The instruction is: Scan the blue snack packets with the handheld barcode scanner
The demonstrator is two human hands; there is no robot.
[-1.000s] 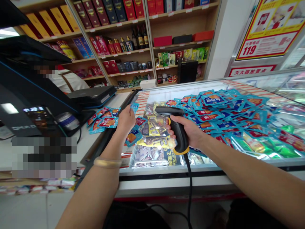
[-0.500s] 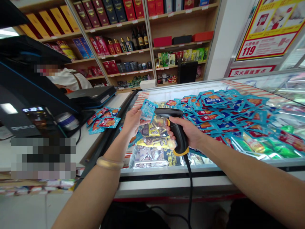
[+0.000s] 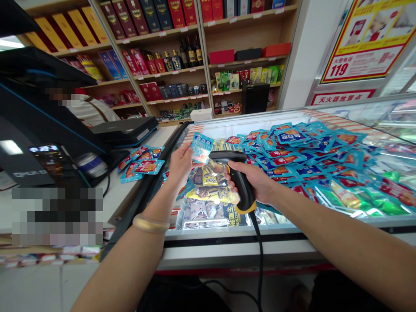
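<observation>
Pinched by its edge, a small blue snack packet (image 3: 202, 148) is in my left hand (image 3: 181, 165), its printed back facing me. My right hand (image 3: 254, 178) wraps around the grip of a black and yellow barcode scanner (image 3: 242, 186). The scanner's head points left at the packet, close to it, and a reddish light shows on the packet's lower part. A cable (image 3: 259, 255) hangs from the scanner's handle. To the right, a large heap of similar blue packets (image 3: 302, 147) lies on the glass-topped freezer (image 3: 195, 234).
Several blue packets (image 3: 143, 164) lie on the white counter (image 3: 112, 190) at left, near a black scale (image 3: 125, 131) and a dark checkout screen (image 3: 39, 108). Behind that, a person in a light top (image 3: 94, 110) is partly hidden. Shelves (image 3: 162, 32) of boxes and bottles line the back.
The packet in my left hand has turned slightly, and the reddish light now shows on it. The scanner has shifted a little left and down. The person behind has moved slightly left.
</observation>
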